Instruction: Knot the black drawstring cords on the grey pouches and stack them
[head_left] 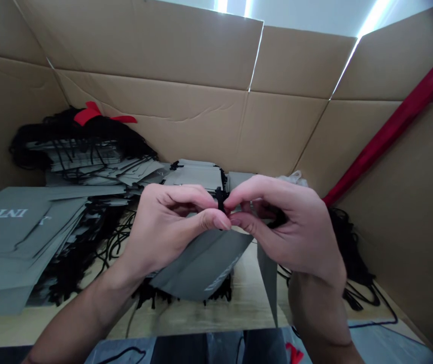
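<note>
My left hand (166, 222) and my right hand (288, 227) meet at the middle of the view, fingertips pinched together on a short black cord (221, 198). Just below the hands a flat grey paper bag (201, 265) with white lettering slopes down over the wooden table (216, 311). Both hands are closed in a pinch. How the cord joins the bag is hidden behind my fingers.
Stacks of flat grey bags (15, 237) with black cord handles lie at the left and behind (197, 174). A heap of black cords with a red tie (87, 115) sits at the back left. More black cords (348, 258) lie at the right. Cardboard walls (201, 111) enclose the table; a red bar (390, 126) slants at the right.
</note>
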The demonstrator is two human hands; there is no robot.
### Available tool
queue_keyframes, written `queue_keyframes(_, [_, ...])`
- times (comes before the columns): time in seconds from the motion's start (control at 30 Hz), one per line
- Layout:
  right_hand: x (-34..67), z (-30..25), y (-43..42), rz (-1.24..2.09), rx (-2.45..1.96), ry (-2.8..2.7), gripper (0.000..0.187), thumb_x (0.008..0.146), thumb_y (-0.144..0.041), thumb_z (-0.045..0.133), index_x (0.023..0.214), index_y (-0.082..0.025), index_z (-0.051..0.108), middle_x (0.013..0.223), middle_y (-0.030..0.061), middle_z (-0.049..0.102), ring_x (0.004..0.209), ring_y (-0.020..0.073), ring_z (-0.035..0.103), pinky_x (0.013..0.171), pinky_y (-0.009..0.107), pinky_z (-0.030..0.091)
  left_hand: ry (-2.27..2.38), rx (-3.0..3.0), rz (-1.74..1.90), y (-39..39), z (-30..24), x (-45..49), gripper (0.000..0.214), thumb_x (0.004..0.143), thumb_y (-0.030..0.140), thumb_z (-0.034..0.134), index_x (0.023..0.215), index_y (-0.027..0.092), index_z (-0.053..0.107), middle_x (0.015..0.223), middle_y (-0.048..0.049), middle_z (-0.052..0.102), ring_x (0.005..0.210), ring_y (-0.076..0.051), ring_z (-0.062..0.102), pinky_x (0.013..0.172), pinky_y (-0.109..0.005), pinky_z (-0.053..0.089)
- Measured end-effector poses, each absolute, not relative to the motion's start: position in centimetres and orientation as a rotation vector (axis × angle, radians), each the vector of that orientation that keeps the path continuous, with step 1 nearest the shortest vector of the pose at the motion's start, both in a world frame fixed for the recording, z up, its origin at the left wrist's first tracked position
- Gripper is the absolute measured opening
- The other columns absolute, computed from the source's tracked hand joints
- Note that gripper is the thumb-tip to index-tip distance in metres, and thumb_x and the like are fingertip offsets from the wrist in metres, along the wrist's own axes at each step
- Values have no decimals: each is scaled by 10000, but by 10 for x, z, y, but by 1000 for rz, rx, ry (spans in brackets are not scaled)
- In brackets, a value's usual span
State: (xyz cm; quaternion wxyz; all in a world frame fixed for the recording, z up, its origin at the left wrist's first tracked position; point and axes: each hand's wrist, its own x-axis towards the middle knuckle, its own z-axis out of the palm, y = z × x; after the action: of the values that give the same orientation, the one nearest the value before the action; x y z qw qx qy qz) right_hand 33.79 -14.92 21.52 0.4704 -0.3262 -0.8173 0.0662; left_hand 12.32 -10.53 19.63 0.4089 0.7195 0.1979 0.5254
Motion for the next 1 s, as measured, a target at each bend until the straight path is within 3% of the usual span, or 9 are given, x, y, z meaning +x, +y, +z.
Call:
queue_keyframes(0.23, [331, 213, -150, 210, -760, -1899, 143, 950, -126, 800, 987, -243, 726, 962, -21, 758, 785, 113, 652, 611, 285, 491, 539, 1767, 1422, -104, 193, 127, 295, 806, 449, 987, 715, 215, 832, 723, -28, 766, 657, -156, 654, 587, -254, 532])
queue_keyframes(0.37, [330, 214, -151, 177, -790, -1867, 159, 919, -114, 807, 968, -233, 714, 913, -22, 737, 740, 106, 637, 571, 268, 486, 451, 1950, 1464, -107, 196, 125, 132, 924, 306, 903, 839, 223, 844, 793, -10, 772, 728, -131, 657, 668, -231, 534])
queue_keyframes(0.47, [333, 215, -151, 168, -809, -1858, 127, 961, -130, 780, 994, -232, 711, 897, -26, 726, 685, 91, 621, 533, 255, 465, 390, 1960, 1424, -108, 198, 123, 70, 920, 207, 896, 896, 217, 831, 836, 3, 761, 750, -106, 645, 685, -190, 531])
queue_keyframes(0.6, [335, 214, -148, 203, -805, -1880, 60, 1025, -174, 745, 1042, -230, 732, 941, 1, 721, 726, 109, 641, 573, 260, 494, 441, 1817, 1383, -108, 196, 124, 131, 859, 212, 950, 887, 213, 822, 814, 8, 746, 692, -94, 648, 614, -155, 531])
queue_keyframes(0.73, [333, 213, -144, 193, -711, -1871, 85, 1042, -141, 708, 1014, -219, 726, 997, 28, 719, 838, 140, 658, 649, 283, 517, 473, 1688, 1403, -110, 195, 126, 240, 806, 210, 990, 998, 248, 853, 896, -1, 797, 742, -117, 725, 675, -165, 603])
queue_keyframes(1.0, [333, 213, -144, 151, -700, -1889, 161, 964, -274, 877, 975, -242, 720, 946, 23, 720, 806, 163, 648, 659, 305, 521, 325, 1724, 1274, -108, 197, 120, 110, 936, 187, 871, 988, 281, 896, 951, -40, 801, 874, -148, 727, 732, -210, 607])
